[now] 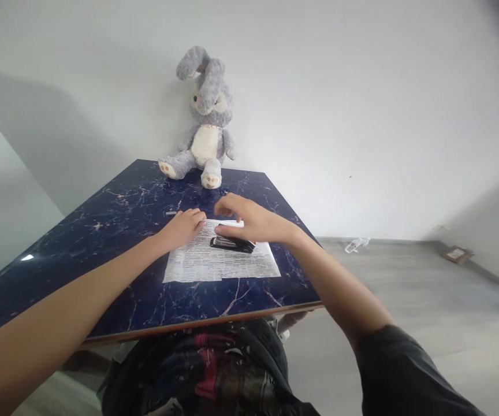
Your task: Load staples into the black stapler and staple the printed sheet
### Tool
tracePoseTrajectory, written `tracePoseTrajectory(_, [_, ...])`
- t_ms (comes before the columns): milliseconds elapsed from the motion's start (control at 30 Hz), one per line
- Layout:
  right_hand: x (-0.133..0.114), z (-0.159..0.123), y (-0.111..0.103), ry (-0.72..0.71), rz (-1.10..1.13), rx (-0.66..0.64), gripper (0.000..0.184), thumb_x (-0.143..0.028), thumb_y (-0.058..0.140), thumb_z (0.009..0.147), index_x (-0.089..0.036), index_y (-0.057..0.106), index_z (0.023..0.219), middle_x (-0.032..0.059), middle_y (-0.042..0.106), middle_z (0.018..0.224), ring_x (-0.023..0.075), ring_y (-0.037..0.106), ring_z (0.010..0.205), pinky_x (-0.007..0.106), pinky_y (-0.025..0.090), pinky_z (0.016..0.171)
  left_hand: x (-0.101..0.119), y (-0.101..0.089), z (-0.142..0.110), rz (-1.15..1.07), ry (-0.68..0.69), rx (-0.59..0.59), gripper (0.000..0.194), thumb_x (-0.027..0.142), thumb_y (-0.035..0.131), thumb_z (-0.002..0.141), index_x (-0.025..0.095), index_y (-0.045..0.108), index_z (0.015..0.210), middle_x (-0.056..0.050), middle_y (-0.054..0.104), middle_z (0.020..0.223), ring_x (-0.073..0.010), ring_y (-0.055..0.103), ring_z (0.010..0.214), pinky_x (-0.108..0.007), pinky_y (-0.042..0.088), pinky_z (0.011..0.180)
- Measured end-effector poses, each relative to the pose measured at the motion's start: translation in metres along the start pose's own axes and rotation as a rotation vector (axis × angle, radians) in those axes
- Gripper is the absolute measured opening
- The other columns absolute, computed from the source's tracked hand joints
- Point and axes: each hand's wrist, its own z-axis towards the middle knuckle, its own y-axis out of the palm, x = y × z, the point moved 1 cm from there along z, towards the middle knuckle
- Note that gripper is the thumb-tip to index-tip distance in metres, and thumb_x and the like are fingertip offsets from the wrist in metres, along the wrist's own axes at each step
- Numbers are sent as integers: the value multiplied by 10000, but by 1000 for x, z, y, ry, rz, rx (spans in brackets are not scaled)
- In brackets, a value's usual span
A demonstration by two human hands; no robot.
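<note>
Your right hand point(244, 218) is parted at centre frame, its thumb against or just over the upper part of the black stapler point(232, 246) and its fingers arched above; whether the thumb bears any weight, you cannot tell from here. Your left hand point(183, 227), just left of centre, rests with bent fingers on the upper left edge of the printed sheets point(215, 267); its underside is hidden, so a pinch on the paper cannot be told from a simple rest. The stapler lies on the upper right part of those sheets, roughly level across the frame. To handle it well, bring your fingers round its body before putting any force through the thumb, and keep fingertips out of its mouth. Let your left hand keep the sheets flat and their edges together, since thin paper would likely slide on the glossy blue table point(115, 202) beneath. Mind the small silvery strip point(171, 213) just beyond your left hand, which a sweep of the knuckles could knock. The plush rabbit point(206, 141), seated at upper centre, leaves your hands room.
</note>
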Motion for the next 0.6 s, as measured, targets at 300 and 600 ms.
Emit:
tracePoseTrajectory(300, [87,-22,40,247,-14,-338,301,-481,668,951,-186,608,936,35,647,845,167,515,708,334,361,680,-12,14,1,20,3,-29,246,321,345,1089,211,566,1081,-117,658,1143,-312,617,1092,-421,439,882])
tracePoseTrajectory(600, [150,-81,-37,628,-38,-104,263,-375,673,842,-167,681,1002,82,724,994,234,631,867,342,414,753,-32,-2,-1,-84,-28,71,227,347,335,1073,222,523,1083,-113,662,1136,-300,613,1052,-438,413,925])
